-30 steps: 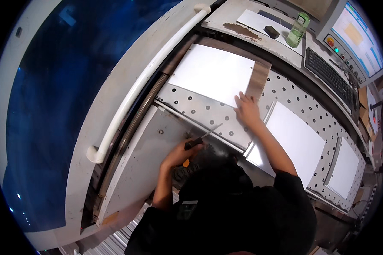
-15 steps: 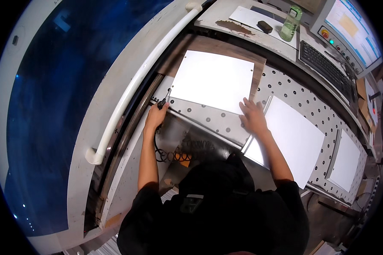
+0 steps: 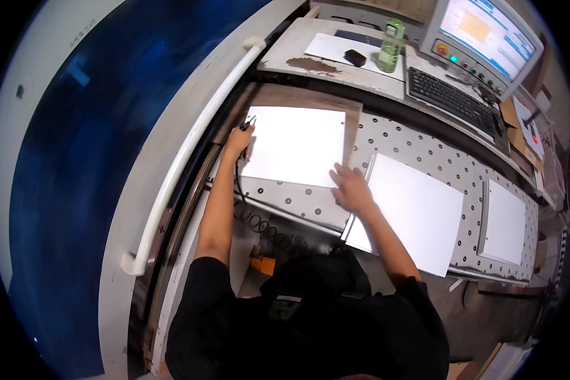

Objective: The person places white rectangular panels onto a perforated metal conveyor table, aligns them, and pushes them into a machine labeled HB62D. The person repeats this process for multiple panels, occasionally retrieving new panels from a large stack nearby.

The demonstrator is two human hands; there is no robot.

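Observation:
A white rectangular panel (image 3: 296, 147) with small holes at its corners lies over a brown wood-grain board (image 3: 353, 126) and the dotted table. At the panel's far left corner, my left hand (image 3: 239, 142) is closed around a black air blow gun (image 3: 244, 127), its thin metal nozzle pointing away from me. From the gun a black coiled hose (image 3: 254, 221) hangs down over the near edge. My right hand (image 3: 353, 189) rests with fingers spread at the panel's near right corner, seemingly touching its edge. Its palm is hidden.
Stacked white panels (image 3: 415, 212) lie to the right, with another small stack (image 3: 503, 221) beyond. A white rail (image 3: 190, 155) runs along the blue-windowed machine at left. A green bottle (image 3: 391, 47), keyboard (image 3: 453, 101) and monitor (image 3: 484, 35) stand at the back.
My left hand has moved away from me with the blow gun, from the panel's near left corner to its far left corner. My right hand stays by the near right corner. The view has shifted.

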